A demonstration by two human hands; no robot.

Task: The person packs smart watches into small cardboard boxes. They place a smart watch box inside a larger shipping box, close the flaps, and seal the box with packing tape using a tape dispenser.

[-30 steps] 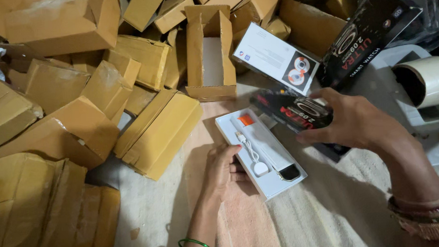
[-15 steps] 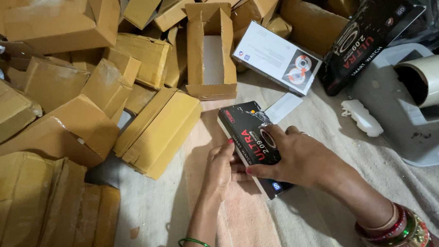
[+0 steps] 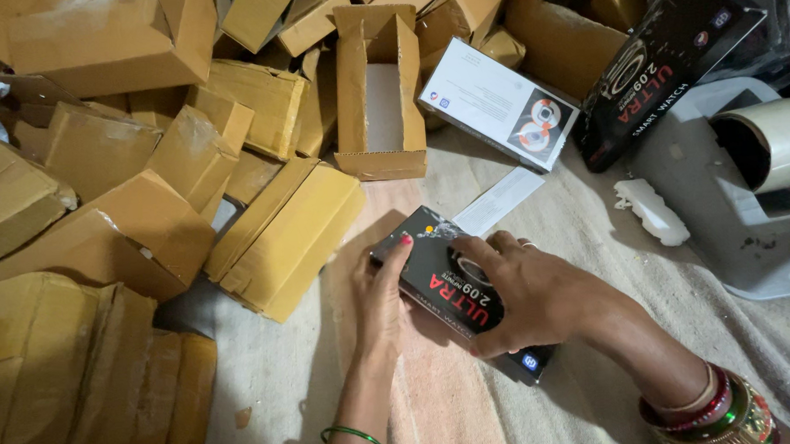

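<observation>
Lying on the beige woven cloth on the floor, near the lower middle of the view: a flat black rectangular cardboard retail box with a glossy printed top. Pressed from both sides. Left hand laid along the near-left long edge of the black box, fingers flat against the side. Right hand spread over the top and right end, fingertips pushing down; so neither grip closed around anything, only pressing.

Probably light and stiff, with a smooth, somewhat slippery surface; best taken by the two long edges, not by the thin corners, which could dent.

Just beyond the black box, a white paper slip. Further away, an open, empty brown cardboard carton and a white printed box. Left of the black box, a heap of closed brown cartons.

Hidden: the contents of the black box and its far-right corner under the palm. Cut off at the right border: a grey stand carrying a roll of pale tape.
</observation>
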